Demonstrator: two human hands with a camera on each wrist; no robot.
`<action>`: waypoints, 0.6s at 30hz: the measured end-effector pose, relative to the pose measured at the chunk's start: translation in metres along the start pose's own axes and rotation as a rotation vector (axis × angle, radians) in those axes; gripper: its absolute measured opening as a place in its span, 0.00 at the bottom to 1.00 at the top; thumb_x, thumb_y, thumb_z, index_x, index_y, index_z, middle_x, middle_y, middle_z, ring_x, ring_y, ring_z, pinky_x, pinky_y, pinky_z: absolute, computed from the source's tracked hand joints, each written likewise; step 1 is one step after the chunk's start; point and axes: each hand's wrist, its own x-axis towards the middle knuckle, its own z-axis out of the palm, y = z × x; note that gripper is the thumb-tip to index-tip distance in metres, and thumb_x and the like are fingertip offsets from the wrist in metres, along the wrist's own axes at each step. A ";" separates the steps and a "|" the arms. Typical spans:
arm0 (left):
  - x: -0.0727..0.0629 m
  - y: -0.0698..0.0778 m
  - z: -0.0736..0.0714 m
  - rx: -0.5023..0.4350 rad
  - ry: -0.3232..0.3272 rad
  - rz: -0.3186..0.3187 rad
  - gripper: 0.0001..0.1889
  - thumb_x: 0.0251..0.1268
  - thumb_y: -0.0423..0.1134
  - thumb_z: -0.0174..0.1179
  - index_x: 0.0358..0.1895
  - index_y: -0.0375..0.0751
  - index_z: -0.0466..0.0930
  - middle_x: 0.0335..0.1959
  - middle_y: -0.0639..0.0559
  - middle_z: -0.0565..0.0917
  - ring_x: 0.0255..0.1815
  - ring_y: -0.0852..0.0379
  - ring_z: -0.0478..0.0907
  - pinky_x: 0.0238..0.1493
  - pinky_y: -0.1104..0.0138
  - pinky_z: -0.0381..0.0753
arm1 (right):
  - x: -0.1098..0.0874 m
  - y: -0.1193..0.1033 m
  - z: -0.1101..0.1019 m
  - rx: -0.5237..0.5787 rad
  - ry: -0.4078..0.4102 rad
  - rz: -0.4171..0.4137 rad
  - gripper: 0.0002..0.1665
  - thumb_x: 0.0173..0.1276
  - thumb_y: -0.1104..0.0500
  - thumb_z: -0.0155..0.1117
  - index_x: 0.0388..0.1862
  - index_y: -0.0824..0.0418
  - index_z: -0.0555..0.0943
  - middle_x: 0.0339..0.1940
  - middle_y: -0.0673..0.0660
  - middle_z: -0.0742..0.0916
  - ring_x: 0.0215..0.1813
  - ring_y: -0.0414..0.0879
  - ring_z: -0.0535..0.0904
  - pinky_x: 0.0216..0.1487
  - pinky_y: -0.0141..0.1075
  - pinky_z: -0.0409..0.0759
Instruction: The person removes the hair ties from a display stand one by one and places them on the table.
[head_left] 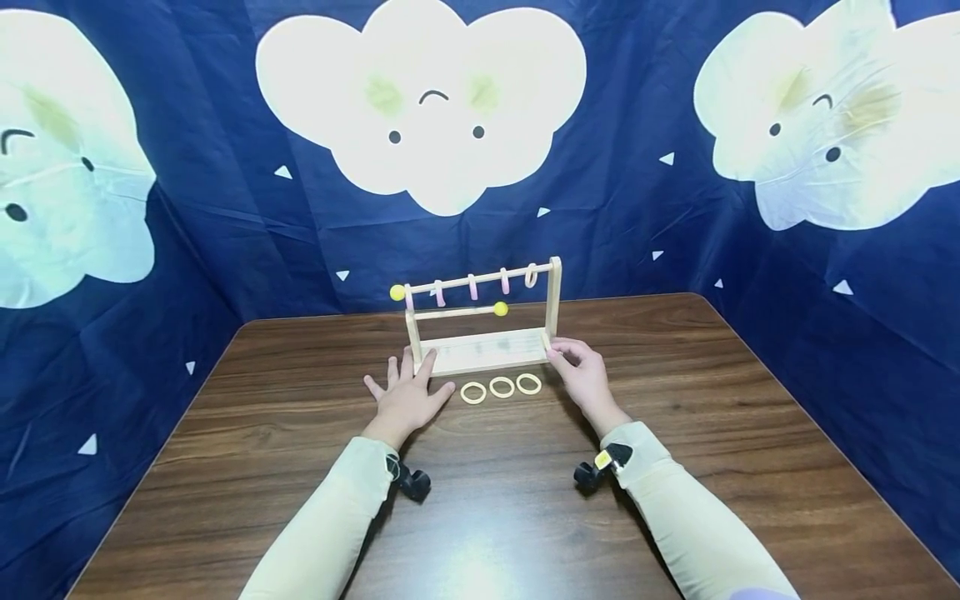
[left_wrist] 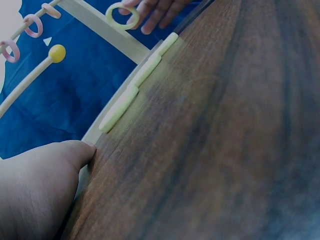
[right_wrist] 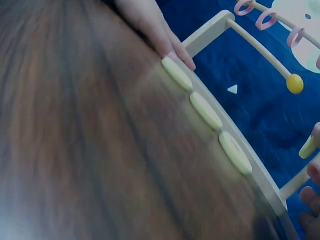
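My right hand (head_left: pixel 588 382) pinches a pale yellow ring (left_wrist: pixel 109 16) between thumb and fingers beside the right post of a wooden rack (head_left: pixel 483 352). At the rack's left end, my left hand (head_left: pixel 405 404) lies with fingers spread, touching the base. Several pink rings (head_left: pixel 473 287) and one pale ring (head_left: pixel 531 284) hang on the upper rod. The lower rod (head_left: pixel 453 314) ends in a yellow ball (head_left: pixel 500 309). Three more pale rings lie flat in a row before the base, the nearest to my left hand being one ring (head_left: pixel 463 393).
A brown wood-grain table (head_left: pixel 480 483) carries everything. Behind it and at both sides hangs a blue cloth (head_left: pixel 225 233) with white clouds. Another yellow ball (head_left: pixel 397 292) caps the upper rod's left end. Both wrists wear strapped black devices (head_left: pixel 414 483).
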 end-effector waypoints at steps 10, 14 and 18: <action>0.000 0.000 0.001 -0.004 -0.003 0.002 0.44 0.70 0.73 0.41 0.83 0.59 0.44 0.83 0.36 0.37 0.81 0.29 0.32 0.62 0.23 0.21 | -0.004 0.016 -0.027 -0.214 -0.098 -0.085 0.08 0.65 0.64 0.72 0.39 0.69 0.88 0.55 0.67 0.86 0.59 0.60 0.80 0.63 0.49 0.73; -0.001 0.000 -0.001 0.005 -0.008 0.003 0.44 0.70 0.73 0.41 0.83 0.58 0.44 0.83 0.36 0.37 0.81 0.28 0.33 0.63 0.23 0.23 | -0.006 0.020 -0.031 -0.270 -0.131 -0.085 0.07 0.64 0.63 0.73 0.38 0.67 0.88 0.55 0.65 0.85 0.59 0.59 0.80 0.61 0.50 0.74; -0.001 0.001 -0.003 0.005 -0.016 0.001 0.44 0.71 0.73 0.41 0.83 0.57 0.44 0.83 0.35 0.37 0.81 0.28 0.32 0.63 0.23 0.23 | -0.008 0.021 -0.034 -0.315 -0.153 -0.086 0.06 0.63 0.63 0.74 0.36 0.66 0.89 0.55 0.64 0.85 0.59 0.59 0.80 0.59 0.49 0.75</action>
